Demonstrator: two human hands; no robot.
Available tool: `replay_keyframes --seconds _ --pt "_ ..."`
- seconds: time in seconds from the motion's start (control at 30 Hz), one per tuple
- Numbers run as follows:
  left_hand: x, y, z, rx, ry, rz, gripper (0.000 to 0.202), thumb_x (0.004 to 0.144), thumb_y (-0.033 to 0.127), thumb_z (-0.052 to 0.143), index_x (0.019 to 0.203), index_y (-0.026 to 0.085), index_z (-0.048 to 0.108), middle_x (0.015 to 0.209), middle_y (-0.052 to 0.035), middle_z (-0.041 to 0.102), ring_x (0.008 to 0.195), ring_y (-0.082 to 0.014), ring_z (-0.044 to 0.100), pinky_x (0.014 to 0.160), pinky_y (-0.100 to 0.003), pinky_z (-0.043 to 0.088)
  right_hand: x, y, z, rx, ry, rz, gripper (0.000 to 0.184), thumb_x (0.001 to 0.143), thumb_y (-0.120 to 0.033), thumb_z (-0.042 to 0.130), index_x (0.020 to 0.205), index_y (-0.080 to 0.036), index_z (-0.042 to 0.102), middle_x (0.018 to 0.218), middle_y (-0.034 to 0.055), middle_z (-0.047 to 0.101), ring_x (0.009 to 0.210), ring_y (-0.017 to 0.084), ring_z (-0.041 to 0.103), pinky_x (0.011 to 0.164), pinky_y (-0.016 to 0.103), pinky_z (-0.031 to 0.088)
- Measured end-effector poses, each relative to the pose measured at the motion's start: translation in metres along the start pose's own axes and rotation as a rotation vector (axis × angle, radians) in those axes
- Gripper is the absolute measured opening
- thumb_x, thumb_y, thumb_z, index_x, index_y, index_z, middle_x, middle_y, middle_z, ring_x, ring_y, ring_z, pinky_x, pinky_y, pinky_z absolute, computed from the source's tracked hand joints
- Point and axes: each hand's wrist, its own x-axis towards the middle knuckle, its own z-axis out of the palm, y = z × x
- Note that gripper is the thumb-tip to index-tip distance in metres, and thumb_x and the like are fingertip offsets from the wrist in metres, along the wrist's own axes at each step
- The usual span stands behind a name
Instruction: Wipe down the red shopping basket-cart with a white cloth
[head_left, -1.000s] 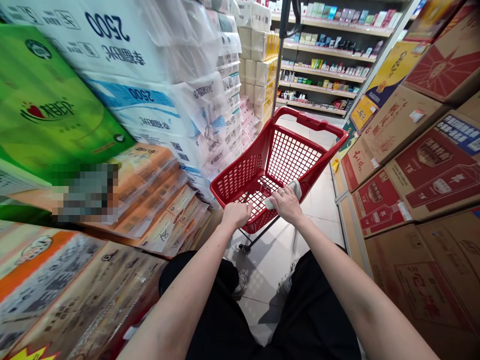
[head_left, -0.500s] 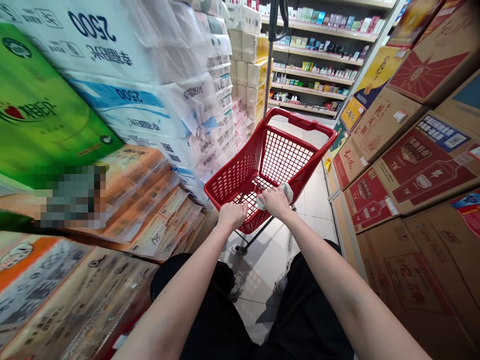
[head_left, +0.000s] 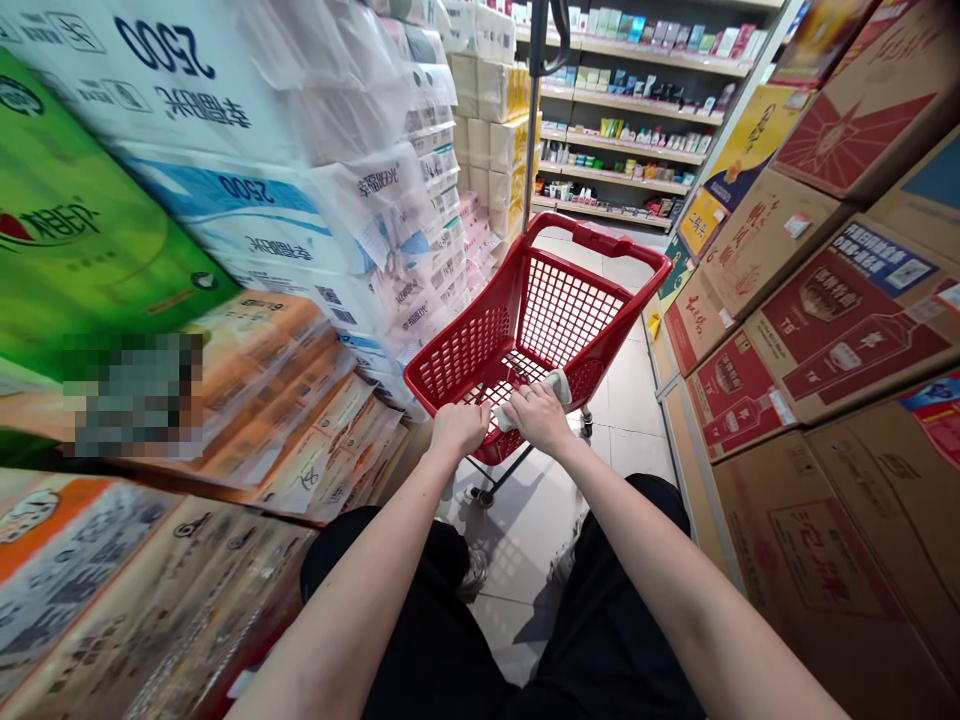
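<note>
A red plastic shopping trolley (head_left: pixel 480 345) with mesh walls stands in a narrow aisle in front of me. My left hand (head_left: pixel 459 428) is closed over its near rim. My right hand (head_left: pixel 536 415) grips the same rim beside it and also pinches a small white folded cloth or paper (head_left: pixel 559 383) against the rim. The basket looks empty inside. My legs in black trousers show below.
Stacked packs of tissue and toilet paper (head_left: pixel 315 200) wall the left side. Brown and red cardboard cartons (head_left: pixel 825 330) line the right. Shelves of small goods (head_left: pixel 637 130) cross the far end. A pale tiled floor (head_left: pixel 630 400) runs between.
The trolley and my hands have shifted slightly left and nearer in view as I move along the aisle. Both hands keep their grip on the rim.
</note>
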Motion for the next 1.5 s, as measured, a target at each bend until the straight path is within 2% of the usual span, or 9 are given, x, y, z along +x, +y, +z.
replay_keyframes --seconds 0.23,0.5,0.63,0.7,0.83,0.93,1.17,1.33,1.5 --pt "0.002 0.006 0.003 0.083 0.081 0.049 0.063 0.100 0.034 0.018 0.096 0.010 0.076 0.090 -0.0173 0.075 0.089 -0.0304 0.071 0.078 -0.040 0.047 0.033 0.005 -0.003 -0.018 -0.203 0.160 0.046 0.103 -0.036 0.036 0.084 -0.016 0.073 0.088 0.0101 0.075 0.089 0.023 0.065 0.088 0.039 0.038" --pt "0.001 0.006 0.008 0.100 0.088 0.032 0.066 0.101 0.034 0.014 0.093 0.013 0.076 0.090 -0.0144 0.075 0.088 -0.0316 0.070 0.074 -0.041 0.047 -0.005 -0.015 0.004 0.034 0.056 0.117 0.040 0.103 -0.039 0.034 0.092 -0.020 0.067 0.095 0.0075 0.068 0.099 0.022 0.057 0.105 0.039 0.032" --pt "-0.003 0.005 0.006 0.133 0.082 0.092 0.061 0.101 0.030 0.016 0.101 0.011 0.074 0.090 -0.0156 0.075 0.089 -0.0305 0.070 0.075 -0.040 0.045 -0.022 -0.029 0.005 0.065 0.082 0.114 0.032 0.102 -0.039 0.040 0.100 -0.020 0.065 0.106 0.0092 0.065 0.114 0.023 0.052 0.116 0.042 0.022" --pt "-0.006 0.006 0.005 0.128 0.092 0.096 0.062 0.101 0.030 0.015 0.099 0.011 0.074 0.088 -0.0156 0.075 0.088 -0.0296 0.071 0.075 -0.039 0.045 -0.021 -0.029 0.005 0.059 0.061 0.102 0.031 0.101 -0.040 0.041 0.099 -0.020 0.065 0.105 0.0089 0.065 0.111 0.023 0.053 0.114 0.041 0.024" --pt "-0.015 0.019 0.007 0.069 0.113 0.057 0.069 0.102 0.033 0.012 0.088 0.012 0.076 0.085 -0.0153 0.075 0.086 -0.0281 0.071 0.077 -0.039 0.045 -0.011 -0.015 0.001 0.041 0.000 0.109 0.040 0.102 -0.040 0.039 0.087 -0.020 0.070 0.089 0.0066 0.071 0.094 0.022 0.060 0.098 0.037 0.036" --pt "-0.023 0.039 0.008 0.034 0.116 0.080 0.067 0.101 0.032 0.013 0.091 0.012 0.076 0.086 -0.0151 0.075 0.085 -0.0273 0.071 0.079 -0.039 0.045 -0.008 -0.001 -0.006 0.024 -0.063 0.166 0.047 0.102 -0.036 0.037 0.075 -0.020 0.073 0.078 0.0065 0.073 0.082 0.020 0.063 0.089 0.037 0.037" --pt "-0.028 0.079 0.000 -0.031 -0.060 0.187 0.064 0.100 0.039 0.018 0.093 0.014 0.076 0.093 -0.0163 0.075 0.093 -0.0272 0.070 0.081 -0.039 0.048 -0.017 0.039 -0.024 0.023 -0.164 0.226 0.052 0.101 -0.037 0.039 0.064 -0.021 0.073 0.070 0.0042 0.073 0.070 0.017 0.064 0.087 0.035 0.037" --pt "-0.005 0.050 -0.007 -0.039 -0.143 0.160 0.066 0.098 0.048 0.017 0.099 0.017 0.075 0.109 -0.0148 0.073 0.104 -0.0265 0.068 0.080 -0.034 0.050 -0.022 0.069 -0.027 0.131 -0.175 0.222 0.058 0.101 -0.040 0.036 0.056 -0.022 0.067 0.059 -0.0007 0.068 0.056 0.014 0.056 0.086 0.033 0.039" --pt "0.014 0.021 -0.004 0.072 -0.172 0.118 0.065 0.097 0.046 0.019 0.094 0.015 0.076 0.100 -0.0203 0.074 0.101 -0.0323 0.069 0.084 -0.042 0.050 -0.019 0.084 -0.031 0.132 -0.226 0.275 0.054 0.098 -0.038 0.043 0.050 -0.022 0.063 0.054 0.0001 0.065 0.053 0.014 0.053 0.084 0.035 0.040"
